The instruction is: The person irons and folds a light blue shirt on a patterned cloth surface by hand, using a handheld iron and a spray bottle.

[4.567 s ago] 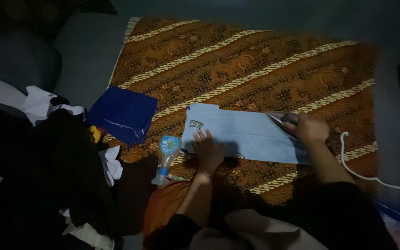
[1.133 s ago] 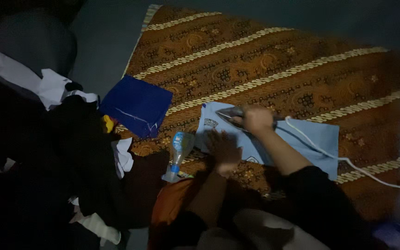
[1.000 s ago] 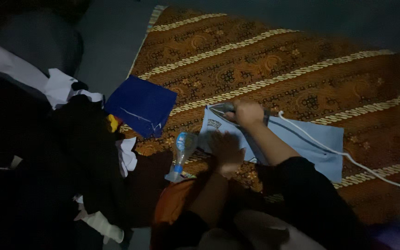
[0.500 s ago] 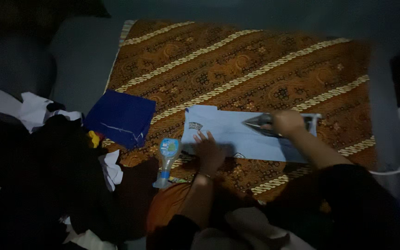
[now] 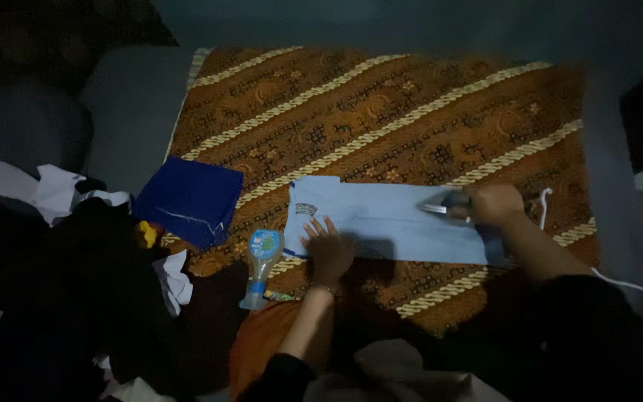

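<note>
A light blue garment (image 5: 381, 217) lies flat on a brown patterned cloth (image 5: 381, 112). My left hand (image 5: 327, 249) presses down on the garment's lower left part, fingers spread. My right hand (image 5: 494, 202) grips the handle of a clothes iron (image 5: 444, 208), which rests on the garment's right part with its tip pointing left. A white cord (image 5: 619, 281) runs from the iron off to the right.
A clear spray bottle (image 5: 260, 258) with a blue label lies left of my left hand. A folded dark blue cloth (image 5: 190, 199) sits at the patterned cloth's left edge. A heap of dark and white clothes (image 5: 91, 275) fills the left side.
The iron slid left along the garment, then back to the right, to its right part. My left hand stayed pressed on the lower left.
</note>
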